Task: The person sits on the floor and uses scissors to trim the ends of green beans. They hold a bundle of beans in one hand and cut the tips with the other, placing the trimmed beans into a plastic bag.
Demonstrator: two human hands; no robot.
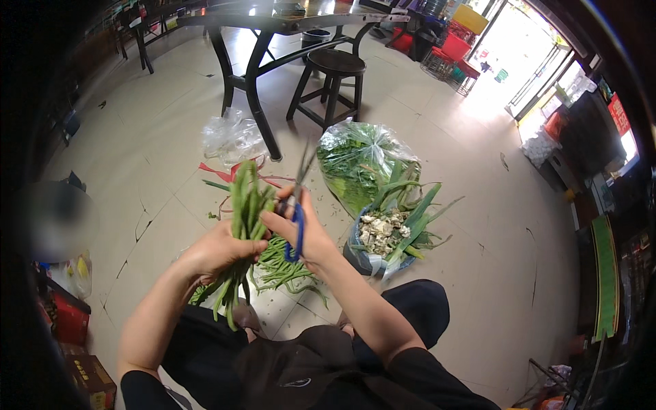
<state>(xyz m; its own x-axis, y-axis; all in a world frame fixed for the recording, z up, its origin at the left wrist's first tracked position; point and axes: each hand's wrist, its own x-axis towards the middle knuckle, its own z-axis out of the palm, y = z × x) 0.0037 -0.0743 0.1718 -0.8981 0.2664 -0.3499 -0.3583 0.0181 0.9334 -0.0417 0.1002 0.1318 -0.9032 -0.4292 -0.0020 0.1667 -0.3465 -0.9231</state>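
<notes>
A thick bunch of long green beans [247,198] stands nearly upright in my left hand [220,251], whose fingers wrap round its middle. My right hand [311,232] holds a pair of scissors [298,217] with blue handles, the dark blades pointing up and away. Its fingertips touch the right side of the bunch. On the floor below the hands lies a loose pile of green beans [283,263], partly hidden by my forearms and the bunch. Red plastic strips [225,172] lie behind the bunch.
To the right stands a bin [365,260] filled with leafy scraps and pale trimmings. Behind it sits a clear bag of leafy greens [359,160]. A crumpled clear bag [232,135] lies near a table leg [263,109]. A dark round stool [335,63] stands farther back.
</notes>
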